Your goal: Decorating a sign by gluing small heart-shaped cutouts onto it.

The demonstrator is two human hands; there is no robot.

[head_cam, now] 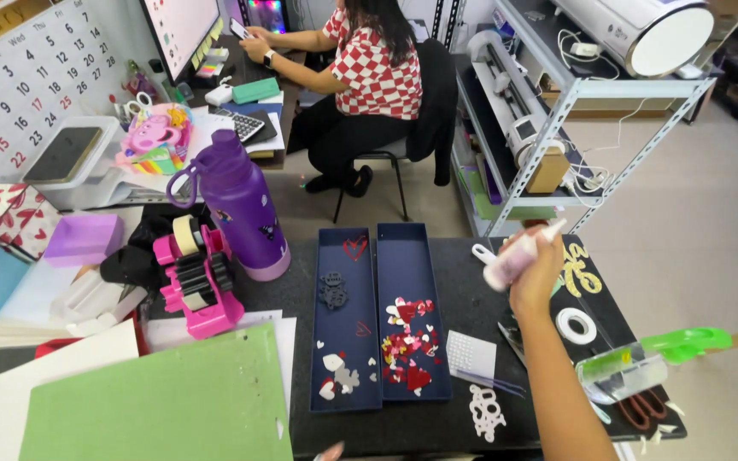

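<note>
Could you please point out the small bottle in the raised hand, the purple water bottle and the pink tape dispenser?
Small pale glue bottle [516, 256], head view: on its body above the right hand's grip.
Purple water bottle [245, 209], head view: mid body.
Pink plastic tape dispenser [198, 282], head view: on the black rolls.

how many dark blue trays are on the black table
2. The left tray, beside the purple bottle, holds grey and white cutouts. The right tray touches it and holds red and pink hearts. Others may be hidden under the clutter.

Left hand's fingertip [332, 451], cut off below.
</note>
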